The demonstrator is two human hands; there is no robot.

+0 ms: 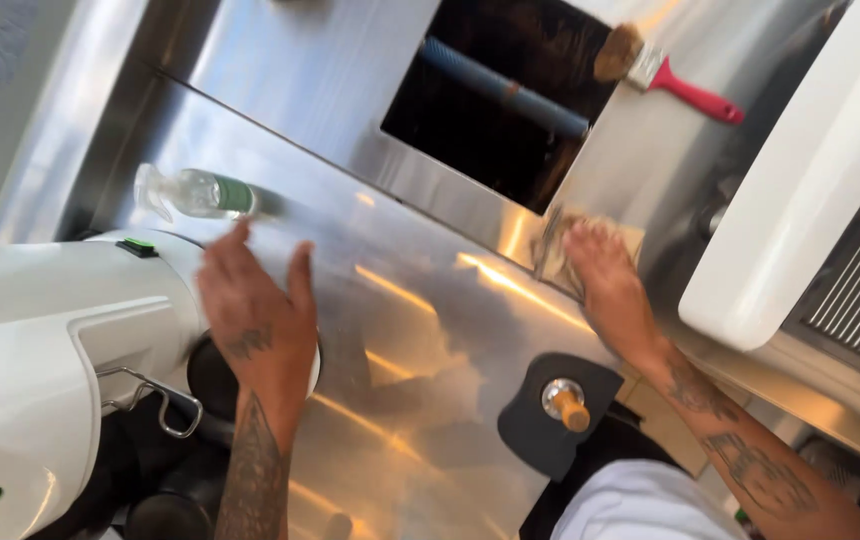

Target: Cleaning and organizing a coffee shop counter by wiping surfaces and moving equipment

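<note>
Head view: a stainless steel counter (430, 330) is seen from above.
Cloth (562, 250): pressed flat on the counter's far edge, below a dark opening (495, 100).
Right hand (605, 275): laid open on the cloth, fingers spread, nothing clasped.
Left hand (255, 315): held open, fingers extended, nothing gripped, beside a white machine (40, 340).
Spray bottle (195, 192): lying just beyond the left fingertips.
Paintbrush (665, 72): red-handled, well apart.
Tamper (562, 402): resting on a black mat.
</note>
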